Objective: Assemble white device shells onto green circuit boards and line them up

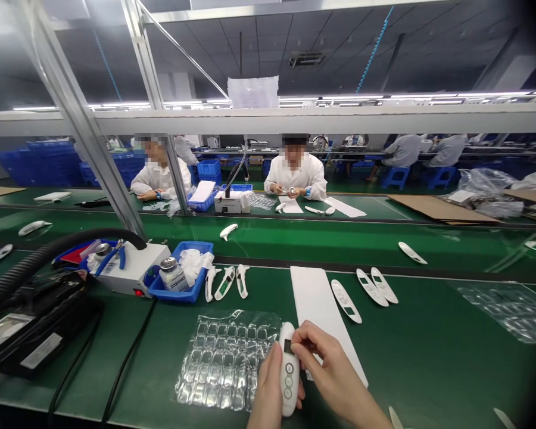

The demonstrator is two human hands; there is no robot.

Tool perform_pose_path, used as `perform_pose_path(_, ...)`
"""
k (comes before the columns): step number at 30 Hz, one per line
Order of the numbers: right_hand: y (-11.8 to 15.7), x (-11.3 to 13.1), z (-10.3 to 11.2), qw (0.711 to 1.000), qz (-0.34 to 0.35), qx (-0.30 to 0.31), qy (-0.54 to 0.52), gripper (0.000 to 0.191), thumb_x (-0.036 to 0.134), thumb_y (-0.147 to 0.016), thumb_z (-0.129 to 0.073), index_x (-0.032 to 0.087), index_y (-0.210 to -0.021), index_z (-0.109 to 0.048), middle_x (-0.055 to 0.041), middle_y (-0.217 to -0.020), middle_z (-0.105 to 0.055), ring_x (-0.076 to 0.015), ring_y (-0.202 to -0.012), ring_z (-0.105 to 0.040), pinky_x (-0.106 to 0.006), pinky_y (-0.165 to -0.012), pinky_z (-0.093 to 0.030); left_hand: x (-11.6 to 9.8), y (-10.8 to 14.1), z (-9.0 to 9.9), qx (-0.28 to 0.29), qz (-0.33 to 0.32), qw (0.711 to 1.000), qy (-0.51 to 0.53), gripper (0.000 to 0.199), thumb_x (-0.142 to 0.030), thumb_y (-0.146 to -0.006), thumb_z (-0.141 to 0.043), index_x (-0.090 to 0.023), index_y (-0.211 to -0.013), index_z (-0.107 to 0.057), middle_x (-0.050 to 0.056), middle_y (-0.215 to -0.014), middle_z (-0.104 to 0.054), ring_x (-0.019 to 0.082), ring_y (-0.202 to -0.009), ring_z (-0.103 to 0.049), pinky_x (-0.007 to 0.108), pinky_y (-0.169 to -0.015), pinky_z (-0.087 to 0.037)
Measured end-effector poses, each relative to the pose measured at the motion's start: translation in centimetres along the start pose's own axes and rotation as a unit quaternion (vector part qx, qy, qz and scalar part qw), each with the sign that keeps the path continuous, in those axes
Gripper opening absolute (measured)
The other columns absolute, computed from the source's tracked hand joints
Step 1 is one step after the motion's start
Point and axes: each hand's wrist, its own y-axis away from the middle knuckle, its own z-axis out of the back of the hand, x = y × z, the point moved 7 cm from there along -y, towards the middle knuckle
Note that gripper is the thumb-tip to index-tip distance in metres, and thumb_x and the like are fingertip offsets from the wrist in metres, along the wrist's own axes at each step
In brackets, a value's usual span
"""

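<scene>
Head view: left hand grips white device, right fingers touching it.

This is a factory assembly floor: long green-topped tables run across the hall in rows, with white plastic device casings and clear moulded blister trays laid out on them. Workers in white coats sit along the far side, some on blue plastic stools, with stacked blue plastic crates at far left beneath long ceiling strip lights.
</scene>
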Motion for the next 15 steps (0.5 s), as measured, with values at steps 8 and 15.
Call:
perform_pose_path(8,-0.1,-0.6,-0.8,1.000,-0.009,-0.002,-0.018,0.025,0.037,-0.098,-0.042,0.022,-0.079,-0.049,0.0011,-0.077,-0.047,-0.0144,-0.066,-0.048,-0.025,-0.058,-0.038,0.0,0.3,0.5,-0.003,-0.007,1.000,-0.005,0.082,-0.077,-0.069,-0.054,-0.006,-0.110,-0.048,-0.002,-0.048,-0.059,0.012,-0.044,-0.050,0.023,-0.047,-0.039)
perform_pose_path(15,-0.2,-1.1,-0.9,1.000,-0.007,-0.004,-0.011,0.024,0.037,-0.098,-0.043,0.021,-0.080,-0.050,0.0011,-0.078,-0.049,-0.0142,-0.066,-0.048,-0.025,-0.059,-0.040,-0.3,0.6,0.3,0.001,-0.008,1.000,-0.011,0.065,-0.075,-0.071,-0.054,-0.012,-0.089,-0.058,-0.001,-0.051,-0.058,0.011,-0.045,-0.050,0.023,-0.048,-0.038)
